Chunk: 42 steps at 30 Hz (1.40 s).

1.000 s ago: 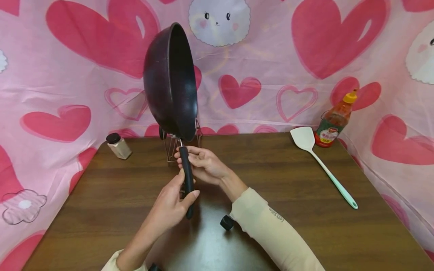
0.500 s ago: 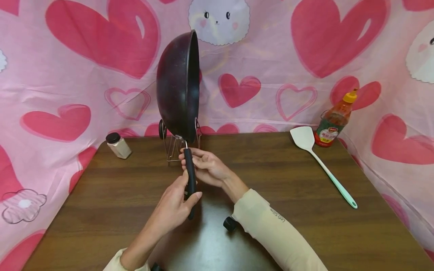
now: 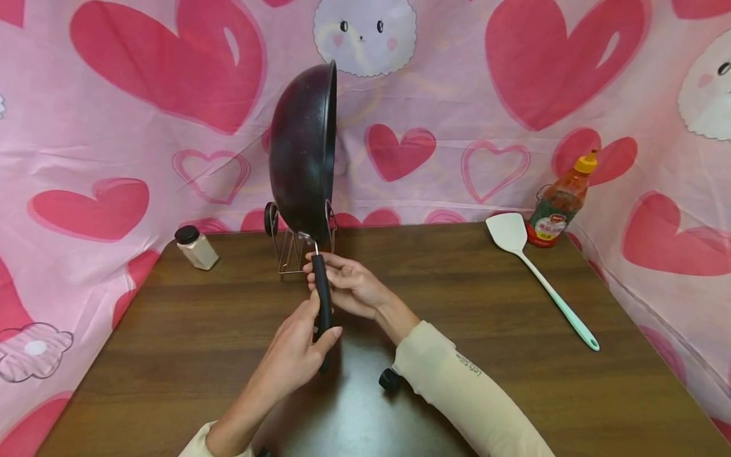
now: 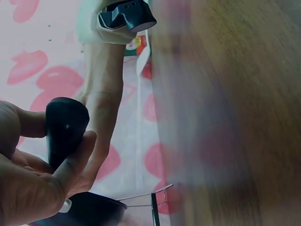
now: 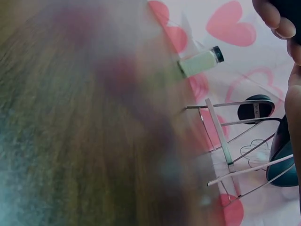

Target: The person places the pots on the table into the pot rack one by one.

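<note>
A dark wok [image 3: 299,152] stands on edge, its bowl opening to the right, in a copper-coloured wire rack [image 5: 219,134] at the back of the table. Its black handle [image 3: 322,285] points down toward me. My left hand [image 3: 294,346] grips the lower part of the handle, as the handle's end [image 4: 66,125] between the fingers in the left wrist view confirms. Higher up, my right hand [image 3: 354,289] holds the handle near its metal neck, fingers behind it. Whether the wok's full weight rests on the rack, I cannot tell.
A round black piece [image 3: 271,219] sits at the rack's left side. Far left is a black-capped jar [image 3: 197,247]. To the right lie a white turner [image 3: 542,279] and a standing red sauce bottle [image 3: 558,203]. Pink heart-printed cloth [image 3: 400,152] hangs behind the table [image 3: 457,317].
The wok has moved right and down into the rack and turned so its opening faces further right. Both hands have shifted slightly right with the handle, keeping hold.
</note>
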Each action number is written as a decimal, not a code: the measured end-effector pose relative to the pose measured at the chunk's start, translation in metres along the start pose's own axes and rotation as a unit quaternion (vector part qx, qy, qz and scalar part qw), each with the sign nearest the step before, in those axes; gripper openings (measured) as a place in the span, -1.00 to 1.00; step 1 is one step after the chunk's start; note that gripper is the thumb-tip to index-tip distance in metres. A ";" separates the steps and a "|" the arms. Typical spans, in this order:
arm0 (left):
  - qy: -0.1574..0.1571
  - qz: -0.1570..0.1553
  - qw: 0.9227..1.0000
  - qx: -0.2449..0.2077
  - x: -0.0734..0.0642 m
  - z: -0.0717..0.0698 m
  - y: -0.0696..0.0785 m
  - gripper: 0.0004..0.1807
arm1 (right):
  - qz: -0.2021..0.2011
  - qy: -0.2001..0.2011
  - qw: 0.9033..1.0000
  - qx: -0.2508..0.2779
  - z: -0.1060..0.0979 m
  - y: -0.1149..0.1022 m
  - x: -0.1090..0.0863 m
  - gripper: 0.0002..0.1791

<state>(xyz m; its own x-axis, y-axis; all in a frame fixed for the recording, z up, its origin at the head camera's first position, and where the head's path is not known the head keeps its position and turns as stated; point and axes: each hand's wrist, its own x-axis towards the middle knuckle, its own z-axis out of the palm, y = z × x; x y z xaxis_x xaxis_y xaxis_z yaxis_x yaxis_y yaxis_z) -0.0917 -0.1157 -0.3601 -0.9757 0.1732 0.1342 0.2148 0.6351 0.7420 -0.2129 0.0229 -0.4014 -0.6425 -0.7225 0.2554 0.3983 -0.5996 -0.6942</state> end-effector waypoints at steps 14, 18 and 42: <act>0.000 0.000 1.000 0.025 -0.002 0.003 -0.004 -0.53 | 0.007 0.007 1.000 0.004 -0.004 0.007 -0.004 -0.58; -0.009 -0.004 1.000 0.028 -0.003 0.005 -0.005 -0.48 | 0.016 0.013 1.000 0.009 -0.006 0.009 -0.006 -0.59; -0.056 -0.019 0.998 0.005 -0.005 0.022 -0.008 -0.18 | 0.049 0.024 0.998 0.018 -0.023 0.010 -0.025 -0.55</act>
<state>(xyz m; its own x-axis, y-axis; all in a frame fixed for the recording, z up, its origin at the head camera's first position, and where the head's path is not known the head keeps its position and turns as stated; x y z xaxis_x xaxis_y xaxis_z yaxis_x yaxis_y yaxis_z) -0.0871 -0.1053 -0.3813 -0.9724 0.2311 0.0310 0.1780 0.6500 0.7388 -0.2077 0.0430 -0.4299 -0.6299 -0.7611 0.1548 0.4829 -0.5398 -0.6895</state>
